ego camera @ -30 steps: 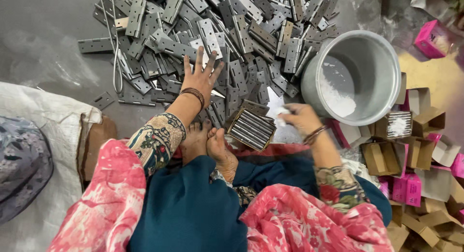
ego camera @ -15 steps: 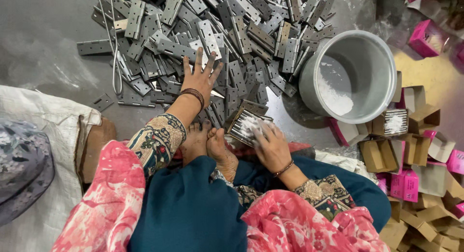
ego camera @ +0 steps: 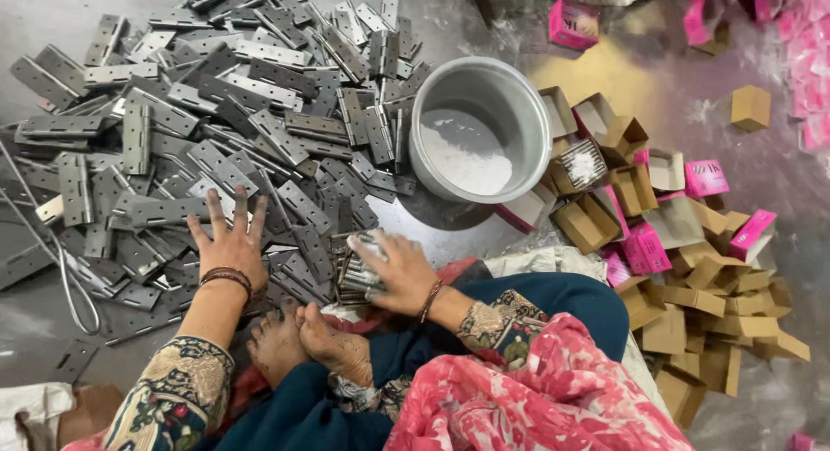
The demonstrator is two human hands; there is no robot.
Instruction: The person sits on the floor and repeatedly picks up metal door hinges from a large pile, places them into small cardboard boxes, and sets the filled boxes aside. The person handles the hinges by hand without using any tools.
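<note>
A big heap of grey metal hinges (ego camera: 233, 114) covers the floor in front of me. My left hand (ego camera: 229, 243) lies flat with fingers spread on the hinges at the heap's near edge. My right hand (ego camera: 393, 274) rests on top of a stacked bundle of hinges (ego camera: 350, 269) standing on edge just in front of my bare feet (ego camera: 307, 343). The fingers curl over the bundle's top.
A round metal bowl (ego camera: 519, 105) holding white powder stands right of the heap. Beyond it lie several open brown cardboard boxes (ego camera: 692, 287) and pink boxes (ego camera: 709, 179). A bent wire (ego camera: 65, 282) lies at the left. A white sack (ego camera: 26, 408) sits at the lower left.
My right hand came back from the boxes near the bowl and settled onto the hinge bundle. The view swung right. The left hand stayed flat on the hinges.
</note>
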